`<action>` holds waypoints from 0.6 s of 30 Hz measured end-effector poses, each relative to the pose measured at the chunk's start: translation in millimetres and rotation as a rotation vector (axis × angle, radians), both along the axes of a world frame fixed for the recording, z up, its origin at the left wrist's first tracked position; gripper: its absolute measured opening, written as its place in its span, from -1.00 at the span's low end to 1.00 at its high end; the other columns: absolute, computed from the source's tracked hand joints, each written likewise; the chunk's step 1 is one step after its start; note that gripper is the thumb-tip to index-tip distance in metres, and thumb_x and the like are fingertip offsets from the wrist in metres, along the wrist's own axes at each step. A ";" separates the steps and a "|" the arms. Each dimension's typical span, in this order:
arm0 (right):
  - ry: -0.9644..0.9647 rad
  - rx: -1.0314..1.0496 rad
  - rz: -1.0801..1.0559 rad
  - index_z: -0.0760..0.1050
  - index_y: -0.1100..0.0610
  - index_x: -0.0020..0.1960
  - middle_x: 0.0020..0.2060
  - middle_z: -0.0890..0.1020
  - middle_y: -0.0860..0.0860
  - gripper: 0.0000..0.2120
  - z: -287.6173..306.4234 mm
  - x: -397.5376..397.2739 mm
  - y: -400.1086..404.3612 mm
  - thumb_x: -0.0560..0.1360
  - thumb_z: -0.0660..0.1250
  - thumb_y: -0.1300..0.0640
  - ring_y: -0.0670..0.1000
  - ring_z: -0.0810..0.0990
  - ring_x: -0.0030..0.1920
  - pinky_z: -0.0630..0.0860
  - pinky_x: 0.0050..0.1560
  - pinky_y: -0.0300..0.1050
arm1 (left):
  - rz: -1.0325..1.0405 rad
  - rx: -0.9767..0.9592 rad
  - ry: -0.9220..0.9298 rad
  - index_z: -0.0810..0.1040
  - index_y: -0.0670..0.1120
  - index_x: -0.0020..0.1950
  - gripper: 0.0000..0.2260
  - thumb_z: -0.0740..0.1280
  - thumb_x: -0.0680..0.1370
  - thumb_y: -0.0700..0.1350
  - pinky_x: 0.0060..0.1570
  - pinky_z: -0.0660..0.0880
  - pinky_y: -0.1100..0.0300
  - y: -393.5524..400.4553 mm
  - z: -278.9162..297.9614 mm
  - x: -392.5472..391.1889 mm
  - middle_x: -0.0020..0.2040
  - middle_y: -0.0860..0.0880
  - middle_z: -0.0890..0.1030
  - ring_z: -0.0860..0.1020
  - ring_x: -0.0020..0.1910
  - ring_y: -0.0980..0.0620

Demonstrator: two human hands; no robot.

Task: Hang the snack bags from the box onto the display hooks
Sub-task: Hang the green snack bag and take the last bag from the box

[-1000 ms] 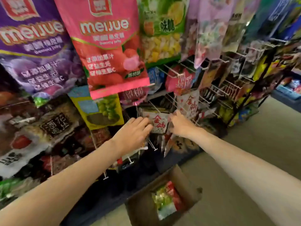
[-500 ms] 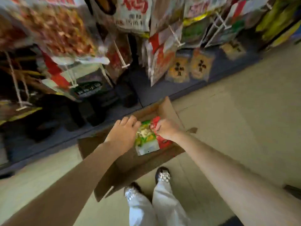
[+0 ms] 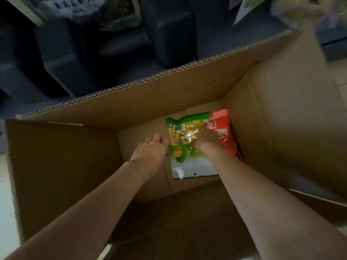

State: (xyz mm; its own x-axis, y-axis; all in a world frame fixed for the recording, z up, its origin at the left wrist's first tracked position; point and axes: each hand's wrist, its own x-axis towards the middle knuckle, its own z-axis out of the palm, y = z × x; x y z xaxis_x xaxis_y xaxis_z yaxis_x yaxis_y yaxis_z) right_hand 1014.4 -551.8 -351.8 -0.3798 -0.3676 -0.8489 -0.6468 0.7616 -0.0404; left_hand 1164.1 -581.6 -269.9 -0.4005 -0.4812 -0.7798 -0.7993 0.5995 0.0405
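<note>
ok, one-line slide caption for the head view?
Both hands, left and right, reach into the cardboard box onto a green snack bag beside a red one.

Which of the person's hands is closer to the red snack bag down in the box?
Right. The right hand lies at the red bag's left edge, partly over it. The left hand is farther left, across the green bag.

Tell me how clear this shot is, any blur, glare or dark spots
Head view: the snack bags hanging along the top edge are smeared by motion blur; a bright glare spot sits on the green snack bag in the cardboard box; the box's near inner wall is in deep shadow; wide-angle distortion bows the box edges; left hand and right hand are slightly soft.
</note>
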 end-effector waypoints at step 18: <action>-0.623 0.038 -0.588 0.24 0.16 -0.30 -0.71 0.34 -0.04 -0.69 428.8 -83.9 -35.5 0.61 0.00 0.31 -0.18 0.24 -0.76 0.11 -0.72 -0.41 | -0.015 0.075 0.182 0.49 -0.15 0.25 -0.68 0.24 0.57 -0.01 0.09 0.36 0.13 -20.4 343.3 -36.6 0.21 -0.14 0.52 0.47 0.20 -0.10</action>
